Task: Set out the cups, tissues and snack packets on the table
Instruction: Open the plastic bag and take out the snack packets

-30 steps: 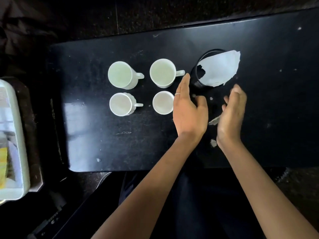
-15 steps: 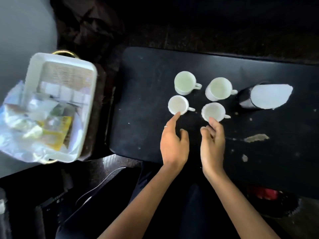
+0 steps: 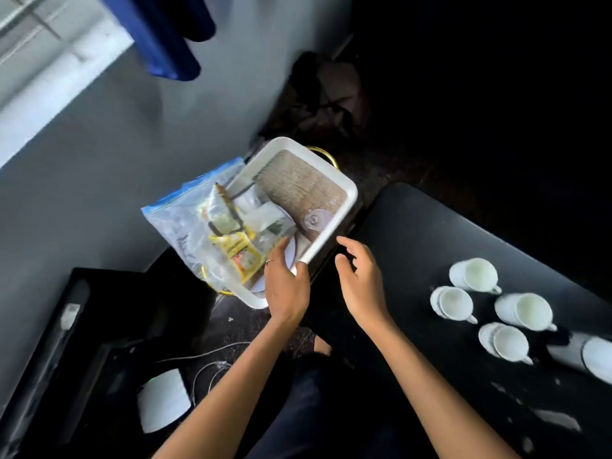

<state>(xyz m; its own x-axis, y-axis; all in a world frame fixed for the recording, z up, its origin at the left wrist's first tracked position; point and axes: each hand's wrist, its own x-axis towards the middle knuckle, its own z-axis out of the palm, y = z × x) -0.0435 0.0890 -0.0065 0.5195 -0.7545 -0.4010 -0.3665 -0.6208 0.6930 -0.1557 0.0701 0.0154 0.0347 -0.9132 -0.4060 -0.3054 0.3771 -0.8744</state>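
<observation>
A white plastic basket point(image 3: 346, 202) stands to the left of the black table point(image 3: 410, 240). A clear plastic bag point(image 3: 185, 223) of snack packets, one of them yellow point(image 3: 240, 253), lies half in the basket. My left hand point(image 3: 284, 286) rests over the basket's near corner, fingers reaching inside and thumb on the rim. My right hand point(image 3: 361, 283) hovers open just right of the basket, holding nothing. Several white cups point(image 3: 477, 276) stand grouped on the table at the right. A dark holder with white tissue point(image 3: 592, 357) sits beyond them at the frame edge.
A grey wall is at the left, with a blue cloth point(image 3: 165, 38) hanging above. A dark bag point(image 3: 324, 94) lies on the floor behind the basket. A white device point(image 3: 162, 402) with cables and a black case point(image 3: 59, 342) lie on the floor at lower left.
My view has swung left from the cups to the basket. Both hands moved off the table; the left one now rests on the basket's corner, and the right one is beside it.
</observation>
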